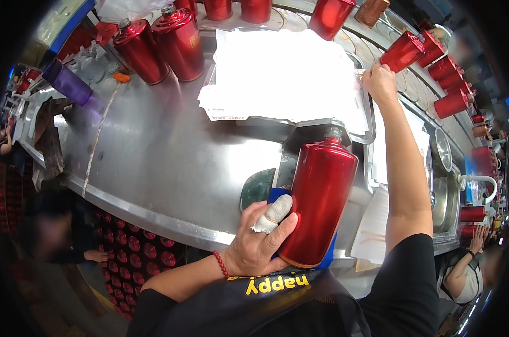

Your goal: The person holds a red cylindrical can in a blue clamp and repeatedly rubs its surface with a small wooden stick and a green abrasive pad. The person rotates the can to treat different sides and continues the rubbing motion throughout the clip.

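Note:
A glossy red bottle (325, 196) with a clear neck lies tilted in front of me, its base toward my body. My left hand (257, 238) grips its lower left side, thumb against the bottle; a whitish cover sits on one finger. My right hand (380, 84) reaches far forward to the right edge of a stack of white sheets (288, 73). Its fingers are pinched together there; what they hold is too small to make out. Under the bottle, a dark metal rest (289, 163) and some blue material partly show.
Red bottles (178, 45) stand at the back left, others on a curving conveyor (412, 84) at the right. A purple cup (67, 82) is on the steel table (153, 146). At right are loose papers (371, 227) and a sink (446, 210). Other people work at both sides.

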Available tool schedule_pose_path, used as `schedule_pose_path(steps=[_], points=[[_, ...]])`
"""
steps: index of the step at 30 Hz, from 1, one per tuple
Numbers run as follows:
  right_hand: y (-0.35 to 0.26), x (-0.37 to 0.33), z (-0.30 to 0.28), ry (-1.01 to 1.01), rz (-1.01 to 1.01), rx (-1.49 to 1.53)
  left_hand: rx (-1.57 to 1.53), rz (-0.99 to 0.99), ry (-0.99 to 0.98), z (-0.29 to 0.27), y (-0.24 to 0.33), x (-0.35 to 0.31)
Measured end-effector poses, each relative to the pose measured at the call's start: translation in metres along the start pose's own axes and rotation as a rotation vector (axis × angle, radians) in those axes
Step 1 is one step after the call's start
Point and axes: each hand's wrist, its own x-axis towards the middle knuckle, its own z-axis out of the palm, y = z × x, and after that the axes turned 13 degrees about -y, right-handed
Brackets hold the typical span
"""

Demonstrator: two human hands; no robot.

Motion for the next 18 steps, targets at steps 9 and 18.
schedule_pose_path(steps=[9,18], points=[[-0.008,-0.033,-0.097,0.272,-0.571,0.416,0.066,-0.014,0.013,0.003,0.002,-0.002],[-0.015,-0.014,0.008,0.106,-0.534,0.197,0.122,-0.105,-0.010,0.004,0.005,-0.002]])
